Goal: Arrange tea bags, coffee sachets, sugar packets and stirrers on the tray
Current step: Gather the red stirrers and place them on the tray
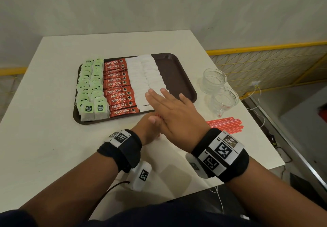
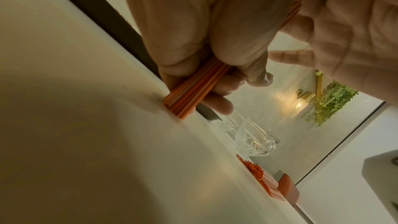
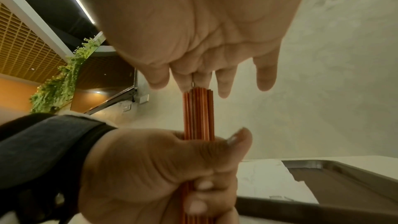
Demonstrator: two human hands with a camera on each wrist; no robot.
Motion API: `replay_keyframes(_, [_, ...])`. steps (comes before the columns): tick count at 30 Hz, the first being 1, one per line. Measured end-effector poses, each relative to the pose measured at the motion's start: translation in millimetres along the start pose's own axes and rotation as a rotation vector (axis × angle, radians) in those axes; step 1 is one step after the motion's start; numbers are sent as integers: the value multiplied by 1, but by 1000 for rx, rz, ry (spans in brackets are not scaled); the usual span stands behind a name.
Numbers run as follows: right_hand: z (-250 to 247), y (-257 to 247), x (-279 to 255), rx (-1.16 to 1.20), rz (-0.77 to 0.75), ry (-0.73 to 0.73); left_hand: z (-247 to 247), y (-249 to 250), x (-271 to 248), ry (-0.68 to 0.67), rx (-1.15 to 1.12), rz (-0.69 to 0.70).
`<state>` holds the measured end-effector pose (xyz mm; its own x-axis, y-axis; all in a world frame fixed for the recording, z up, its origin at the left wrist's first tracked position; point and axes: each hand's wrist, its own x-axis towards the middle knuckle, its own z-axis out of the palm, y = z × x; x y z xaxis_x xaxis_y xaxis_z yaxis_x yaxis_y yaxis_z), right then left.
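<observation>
A brown tray (image 1: 177,78) holds rows of green tea bags (image 1: 92,88), red coffee sachets (image 1: 118,88) and white sugar packets (image 1: 141,78); its right part is bare. My left hand (image 1: 148,131) grips a bundle of orange stirrers (image 3: 199,111) standing upright, its lower end on the white table (image 2: 178,106) in front of the tray. My right hand (image 1: 169,110) lies flat and open over the bundle's top end, fingers straight, hiding most of it in the head view. In the left wrist view my left hand's fingers (image 2: 204,40) curl round the bundle (image 2: 193,91).
More loose stirrers (image 1: 224,125) lie on the table to the right of my hands. Two clear glass cups (image 1: 214,80) stand right of the tray, near the table's right edge. A yellow railing (image 1: 265,47) runs beyond that edge.
</observation>
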<state>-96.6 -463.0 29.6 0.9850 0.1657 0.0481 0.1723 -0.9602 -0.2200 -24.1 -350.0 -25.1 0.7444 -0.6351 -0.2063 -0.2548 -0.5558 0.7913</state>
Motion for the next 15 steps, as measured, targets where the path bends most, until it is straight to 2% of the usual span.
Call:
replay_keyframes(3, [-5, 3, 3, 14, 13, -49, 0, 12, -2, -32, 52, -1])
replay_keyframes(6, [-20, 7, 4, 28, 23, 165, -3, 27, -1, -43, 101, -30])
replay_keyframes(9, [-29, 12, 6, 87, 44, 288, -11, 50, -5, -55, 95, 27])
replay_keyframes(12, [-34, 15, 9, 179, -2, 479, -23, 67, -10, -14, 106, 81])
replay_keyframes(15, [-43, 17, 14, 299, -78, 584, -36, 80, -11, -64, 53, 128])
